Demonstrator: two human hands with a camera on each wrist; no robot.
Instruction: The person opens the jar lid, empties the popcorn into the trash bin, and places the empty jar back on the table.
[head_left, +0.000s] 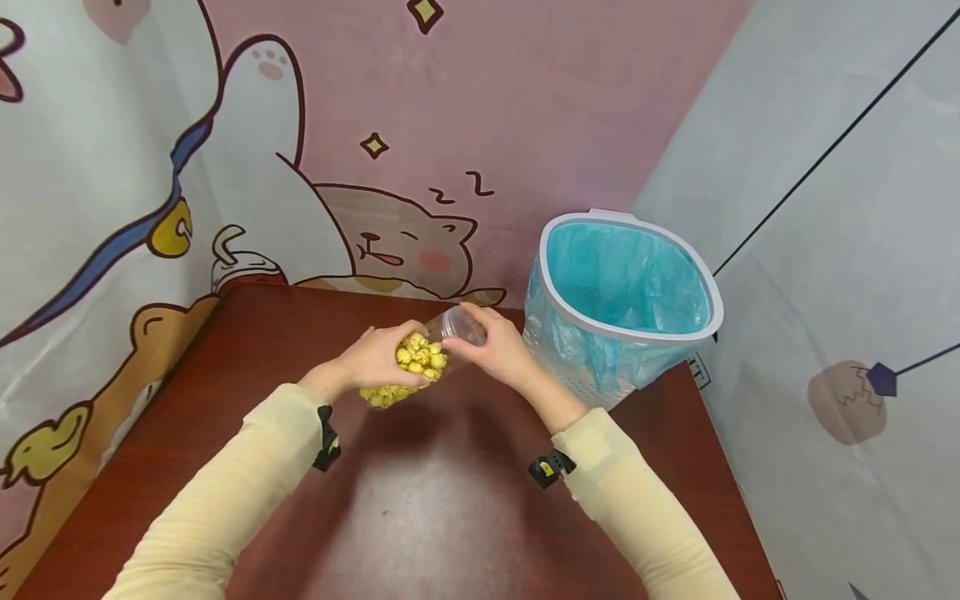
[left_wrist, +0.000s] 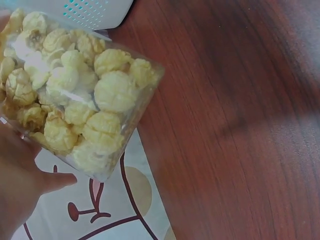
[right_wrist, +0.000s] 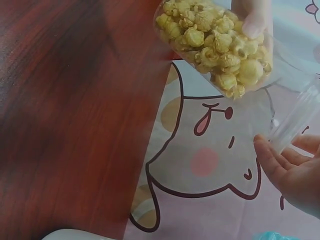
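A clear plastic jar partly filled with yellow popcorn is held tilted above the table, its lidded end up and to the right. My left hand grips the jar's body, thumb on the near side. At the other end, my right hand holds the clear lid between thumb and fingers. The lid sits at the jar's mouth; whether it is loose I cannot tell. In the right wrist view the popcorn lies toward the jar's bottom, with bare clear wall near the lid.
To the right stands a white-rimmed trash bin lined with a blue-green bag. Beneath my hands is a reddish-brown wooden table. A cartoon-printed cloth hangs behind and at the sides.
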